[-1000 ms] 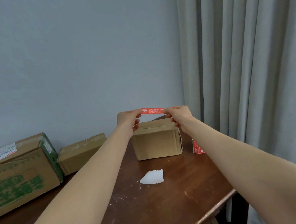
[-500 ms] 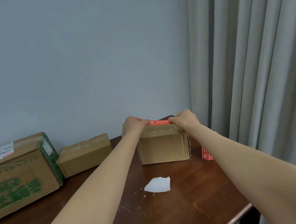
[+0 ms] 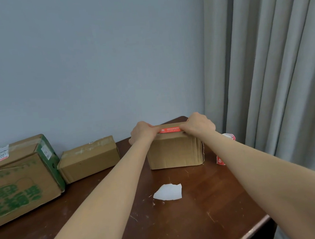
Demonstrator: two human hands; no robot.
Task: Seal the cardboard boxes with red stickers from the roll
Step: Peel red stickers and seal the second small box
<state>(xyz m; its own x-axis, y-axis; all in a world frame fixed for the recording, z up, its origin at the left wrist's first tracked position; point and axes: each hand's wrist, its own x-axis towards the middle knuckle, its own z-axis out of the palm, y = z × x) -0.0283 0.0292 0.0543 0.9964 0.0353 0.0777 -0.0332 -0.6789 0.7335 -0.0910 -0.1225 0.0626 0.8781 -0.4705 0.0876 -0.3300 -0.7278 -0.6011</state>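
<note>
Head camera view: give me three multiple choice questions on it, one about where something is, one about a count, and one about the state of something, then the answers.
1. Where is the sticker roll?
A) on the floor
B) on the table, right of the middle box
C) on top of that box

2. How many cardboard boxes are on the table?
A) two
B) five
C) three

3. What is the state of the red sticker?
A) lying along the middle box's top, its ends held by the left hand and right hand
B) stuck to the curtain
C) crumpled on the table

Answers:
1 B, since the roll shows just past the box's right side.
2 C, since the middle box, a smaller box and a big green-printed box are there.
3 A, since the red strip spans the box top between the two hands.
</note>
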